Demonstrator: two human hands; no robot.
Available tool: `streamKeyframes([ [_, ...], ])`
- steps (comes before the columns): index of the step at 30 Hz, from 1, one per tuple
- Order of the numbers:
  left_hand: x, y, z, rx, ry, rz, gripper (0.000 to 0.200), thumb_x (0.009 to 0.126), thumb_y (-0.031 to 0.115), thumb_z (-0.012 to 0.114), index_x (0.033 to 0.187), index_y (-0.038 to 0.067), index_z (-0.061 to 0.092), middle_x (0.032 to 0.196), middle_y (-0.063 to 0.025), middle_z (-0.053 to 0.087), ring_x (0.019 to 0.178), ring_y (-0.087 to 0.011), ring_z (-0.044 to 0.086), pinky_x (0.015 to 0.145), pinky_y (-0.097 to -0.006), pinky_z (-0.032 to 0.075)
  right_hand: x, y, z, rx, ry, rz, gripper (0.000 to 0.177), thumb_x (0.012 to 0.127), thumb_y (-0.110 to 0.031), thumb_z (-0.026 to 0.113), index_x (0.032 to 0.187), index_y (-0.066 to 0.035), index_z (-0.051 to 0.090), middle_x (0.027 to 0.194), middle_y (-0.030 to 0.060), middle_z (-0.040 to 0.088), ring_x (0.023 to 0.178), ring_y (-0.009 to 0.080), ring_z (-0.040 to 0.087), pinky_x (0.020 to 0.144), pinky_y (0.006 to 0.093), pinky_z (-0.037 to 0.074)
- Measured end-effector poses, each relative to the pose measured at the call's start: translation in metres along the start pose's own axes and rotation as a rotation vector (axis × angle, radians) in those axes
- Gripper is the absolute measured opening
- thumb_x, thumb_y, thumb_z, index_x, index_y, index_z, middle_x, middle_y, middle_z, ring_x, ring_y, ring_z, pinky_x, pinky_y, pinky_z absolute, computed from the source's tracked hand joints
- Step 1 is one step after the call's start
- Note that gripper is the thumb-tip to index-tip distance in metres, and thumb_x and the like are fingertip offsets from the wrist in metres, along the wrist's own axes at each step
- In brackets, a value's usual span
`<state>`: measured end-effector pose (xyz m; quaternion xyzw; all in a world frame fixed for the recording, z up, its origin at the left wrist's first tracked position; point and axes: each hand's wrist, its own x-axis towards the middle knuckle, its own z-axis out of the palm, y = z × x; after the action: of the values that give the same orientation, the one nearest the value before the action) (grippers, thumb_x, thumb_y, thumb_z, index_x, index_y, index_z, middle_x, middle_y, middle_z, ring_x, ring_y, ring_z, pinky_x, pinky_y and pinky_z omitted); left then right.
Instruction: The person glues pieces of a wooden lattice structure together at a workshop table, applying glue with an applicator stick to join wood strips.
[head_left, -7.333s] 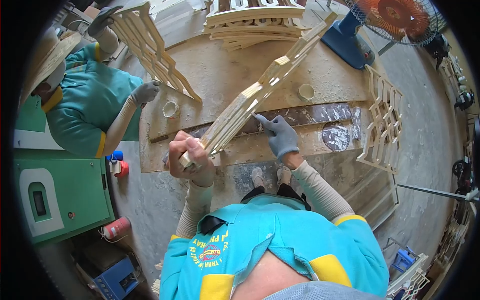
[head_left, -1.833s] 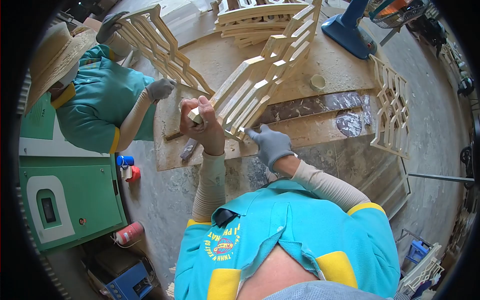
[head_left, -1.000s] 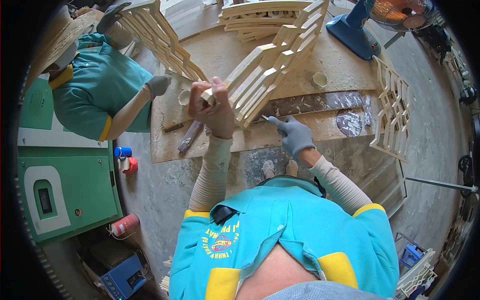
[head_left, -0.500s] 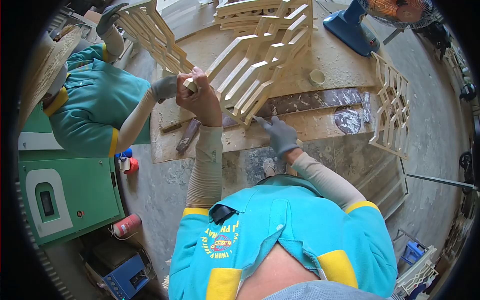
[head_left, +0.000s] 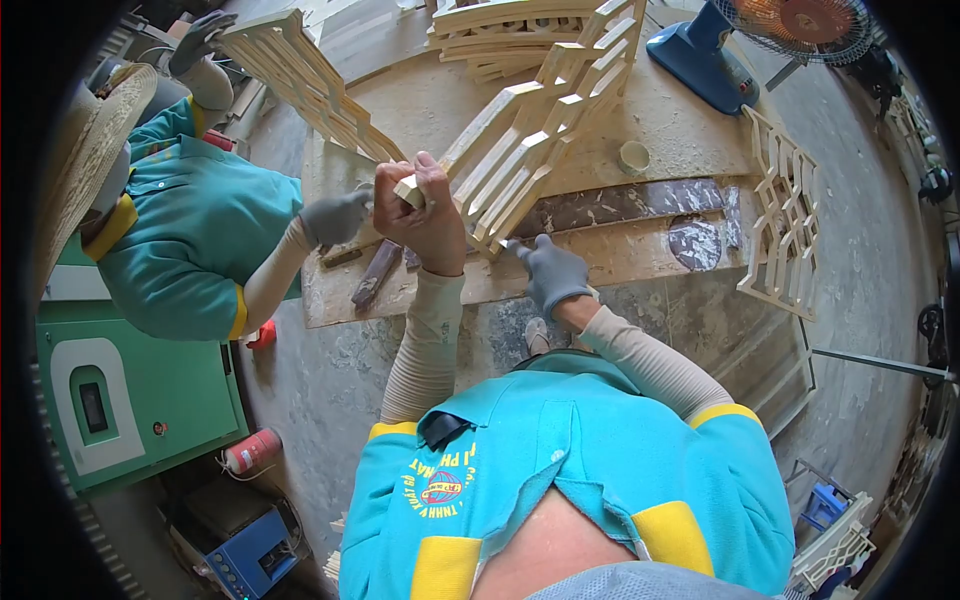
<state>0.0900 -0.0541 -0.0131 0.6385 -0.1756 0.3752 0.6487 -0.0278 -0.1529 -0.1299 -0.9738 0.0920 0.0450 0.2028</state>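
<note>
A pale wooden lattice panel (head_left: 545,130) stands tilted above the worktable, its slats zigzagging up toward the back. My bare left hand (head_left: 428,222) is closed round the end of one of its bars. Beside its lower corner is my grey-gloved right hand (head_left: 556,276), with the index finger stretched out to touch that corner; the remaining fingers are partly hidden. To the left, a second lattice panel (head_left: 310,85) is raised at a slant. A co-worker's gloved hand (head_left: 200,42) is at its upper end, and the co-worker's other glove (head_left: 337,220) is near my left hand.
The dusty worktable (head_left: 700,150) carries dark stained strips (head_left: 630,205), a small cup (head_left: 634,155) and a stack of lattice pieces (head_left: 510,25). A blue fan (head_left: 705,55) stands at the back right. Another lattice (head_left: 782,215) leans at the right edge.
My left hand and the lattice end it grips have shifted right and slightly down. The co-worker's lower hand has moved down, away from the second panel.
</note>
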Motion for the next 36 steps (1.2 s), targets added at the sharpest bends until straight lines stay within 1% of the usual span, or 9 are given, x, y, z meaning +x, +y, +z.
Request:
streamKeyframes([
  [4,-0.005,-0.001,0.000,0.005,-0.010,0.002,0.024,0.087,-0.002,0.064,0.075,0.004,0.044,0.070,-0.0003,0.045,0.065,-0.0060,0.040,0.058,-0.0222,0.036,0.004,0.004,0.004,0.009,0.047,-0.032,0.051,0.090,-0.007,0.052,0.135,-0.031,0.056,0.101,0.0116,0.058,0.081,0.0335,0.067,0.070,0.0457,0.055],
  [10,-0.005,0.007,-0.001,0.013,-0.034,-0.023,0.023,0.090,0.000,0.062,0.076,0.003,0.044,0.070,-0.0009,0.049,0.067,-0.0070,0.042,0.061,-0.0235,0.039,-0.005,0.008,0.006,0.029,-0.083,-0.092,0.054,0.089,-0.005,0.051,0.135,-0.033,0.056,0.100,0.0112,0.058,0.082,0.0333,0.067,0.068,0.0459,0.054],
  [13,-0.009,0.009,-0.003,0.028,-0.029,-0.008,0.023,0.090,0.001,0.063,0.076,0.003,0.045,0.071,-0.0009,0.049,0.068,-0.0080,0.043,0.063,-0.0243,0.040,0.004,0.014,-0.004,0.077,0.033,-0.028,0.054,0.090,-0.006,0.050,0.136,-0.034,0.056,0.102,0.0110,0.058,0.082,0.0333,0.067,0.069,0.0459,0.054],
  [18,-0.010,0.015,-0.001,0.054,-0.022,-0.031,0.022,0.090,0.002,0.063,0.077,0.003,0.045,0.072,-0.0008,0.048,0.070,-0.0092,0.043,0.066,-0.0250,0.041,-0.004,0.010,0.008,-0.003,-0.093,-0.063,0.055,0.089,-0.006,0.052,0.137,-0.033,0.056,0.103,0.0121,0.058,0.083,0.0336,0.067,0.071,0.0454,0.054],
  [21,-0.007,0.007,0.000,0.018,0.006,0.002,0.025,0.086,0.000,0.067,0.075,0.004,0.045,0.069,0.0005,0.044,0.065,-0.0052,0.040,0.057,-0.0215,0.034,-0.007,0.016,0.007,0.081,-0.114,-0.061,0.055,0.089,-0.007,0.052,0.137,-0.033,0.055,0.104,0.0129,0.058,0.086,0.0338,0.067,0.071,0.0451,0.054],
  [25,-0.009,-0.003,-0.003,-0.004,-0.002,-0.013,0.024,0.087,0.000,0.066,0.076,0.004,0.044,0.071,0.0001,0.044,0.065,-0.0054,0.039,0.058,-0.0214,0.034,0.004,0.022,-0.009,0.096,-0.006,0.046,0.056,0.089,-0.006,0.052,0.138,-0.034,0.055,0.106,0.0132,0.058,0.088,0.0340,0.067,0.073,0.0451,0.054],
  [27,-0.007,-0.001,0.001,-0.001,0.029,0.029,0.024,0.087,0.000,0.065,0.077,0.004,0.044,0.071,0.0000,0.044,0.066,-0.0055,0.038,0.058,-0.0215,0.033,0.000,0.015,-0.004,0.044,-0.042,0.014,0.057,0.088,-0.006,0.053,0.138,-0.034,0.055,0.106,0.0134,0.059,0.087,0.0338,0.067,0.073,0.0456,0.054],
  [31,-0.007,0.000,-0.003,0.009,-0.002,-0.052,0.025,0.087,0.000,0.065,0.076,0.004,0.044,0.071,0.0004,0.043,0.065,-0.0055,0.038,0.058,-0.0217,0.034,-0.002,0.014,0.000,0.073,-0.181,-0.022,0.059,0.086,-0.004,0.055,0.136,-0.035,0.057,0.105,0.0129,0.059,0.085,0.0336,0.067,0.074,0.0468,0.054],
  [36,-0.007,0.006,-0.002,0.039,-0.011,-0.010,0.021,0.088,0.000,0.062,0.076,0.003,0.045,0.071,-0.0003,0.048,0.068,-0.0082,0.041,0.060,-0.0242,0.038,0.017,0.031,-0.014,0.061,0.083,0.043,0.059,0.085,-0.004,0.055,0.135,-0.036,0.057,0.100,0.0126,0.058,0.082,0.0324,0.067,0.068,0.0462,0.053],
])
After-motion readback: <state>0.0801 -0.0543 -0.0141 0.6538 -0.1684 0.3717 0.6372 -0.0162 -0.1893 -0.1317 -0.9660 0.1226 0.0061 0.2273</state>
